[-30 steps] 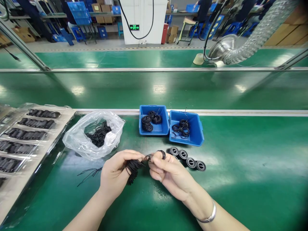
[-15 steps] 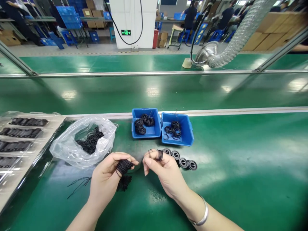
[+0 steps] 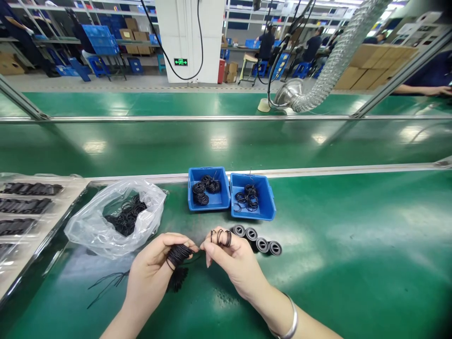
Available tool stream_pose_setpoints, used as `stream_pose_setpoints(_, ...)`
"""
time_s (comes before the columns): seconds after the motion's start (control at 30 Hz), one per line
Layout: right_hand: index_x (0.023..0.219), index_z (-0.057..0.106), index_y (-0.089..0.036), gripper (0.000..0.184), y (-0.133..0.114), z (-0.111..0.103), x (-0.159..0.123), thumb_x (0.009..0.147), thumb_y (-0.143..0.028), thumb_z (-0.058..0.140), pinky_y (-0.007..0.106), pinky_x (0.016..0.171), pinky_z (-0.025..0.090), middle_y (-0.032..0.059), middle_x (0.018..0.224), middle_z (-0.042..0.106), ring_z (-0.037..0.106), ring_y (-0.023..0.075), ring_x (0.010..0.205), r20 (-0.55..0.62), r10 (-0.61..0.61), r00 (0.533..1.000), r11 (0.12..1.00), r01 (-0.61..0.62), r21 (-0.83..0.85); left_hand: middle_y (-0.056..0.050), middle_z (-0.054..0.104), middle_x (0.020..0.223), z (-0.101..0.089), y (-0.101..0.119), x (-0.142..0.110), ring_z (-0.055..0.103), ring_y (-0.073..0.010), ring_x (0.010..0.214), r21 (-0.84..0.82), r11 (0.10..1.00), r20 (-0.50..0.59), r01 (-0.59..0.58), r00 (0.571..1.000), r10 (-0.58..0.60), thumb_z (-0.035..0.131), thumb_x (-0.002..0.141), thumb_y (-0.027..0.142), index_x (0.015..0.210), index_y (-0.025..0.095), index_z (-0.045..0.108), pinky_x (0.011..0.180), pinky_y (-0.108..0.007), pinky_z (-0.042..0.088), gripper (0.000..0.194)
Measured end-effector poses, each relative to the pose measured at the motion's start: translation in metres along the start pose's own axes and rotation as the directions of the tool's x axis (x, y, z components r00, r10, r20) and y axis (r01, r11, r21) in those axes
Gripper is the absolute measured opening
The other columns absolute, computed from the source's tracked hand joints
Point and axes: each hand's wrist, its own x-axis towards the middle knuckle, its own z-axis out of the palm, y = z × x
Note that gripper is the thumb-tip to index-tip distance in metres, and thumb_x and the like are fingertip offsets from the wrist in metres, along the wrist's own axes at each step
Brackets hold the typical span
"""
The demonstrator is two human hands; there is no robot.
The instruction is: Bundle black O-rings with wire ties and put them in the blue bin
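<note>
My left hand (image 3: 150, 270) is closed around a thick bundle of thin black rubber rings (image 3: 179, 254). Another dark clump (image 3: 177, 279) shows just below that bundle; whether it belongs to it I cannot tell. Several black rings are looped on a finger of my right hand (image 3: 231, 263), some packed together and others spaced toward the fingertip. Its thumb and fingertip are pinched close to my left fingertips; what lies between them is too small to make out. Thin black strands (image 3: 109, 285) stick out beside my left hand.
A clear plastic bag (image 3: 81, 230) of black rings lies left. Behind my hands stand a left blue bin (image 3: 219, 201) and a right blue bin (image 3: 263, 213), both with black coils. Several round black parts (image 3: 262, 245) sit near my right hand. Trays of black parts (image 3: 21, 205) are at far left.
My hands drew apart, then came back together at the fingertips. Another ring now shows on my right finger, nearer its tip. The view has shifted to the right and up.
</note>
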Motion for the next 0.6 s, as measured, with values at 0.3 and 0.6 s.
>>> stream_pose_setpoints(0.3,0.060,0.065,-0.018,0.034,0.0006,0.0006,0.0002,0.085,-0.040,0.073,0.033,0.070,0.047,0.0029,0.075,0.053,0.054,0.0191,0.076,-0.004,0.007,1.000,1.000,-0.007,0.002,-0.005,0.075,0.092,-0.0020,-0.0019,0.0002,0.075,-0.0193,0.085,-0.004,1.000,0.021,-0.003,1.000,0.003,0.065,0.091,0.018,0.095,0.020,0.071,0.078,-0.028,0.062,0.007)
stream_pose_setpoints(0.6,0.077,0.074,-0.017,0.021,0.0029,-0.0062,0.0011,0.080,-0.037,0.079,0.029,0.060,0.036,-0.0024,0.063,0.049,0.043,0.0129,0.061,0.009,0.298,0.955,0.879,-0.278,0.387,-0.006,0.074,0.093,-0.0013,-0.0009,0.0018,0.074,-0.0200,0.085,-0.015,0.999,0.097,-0.041,0.994,0.043,0.061,0.094,0.017,0.097,0.020,0.071,0.077,-0.031,0.062,0.011)
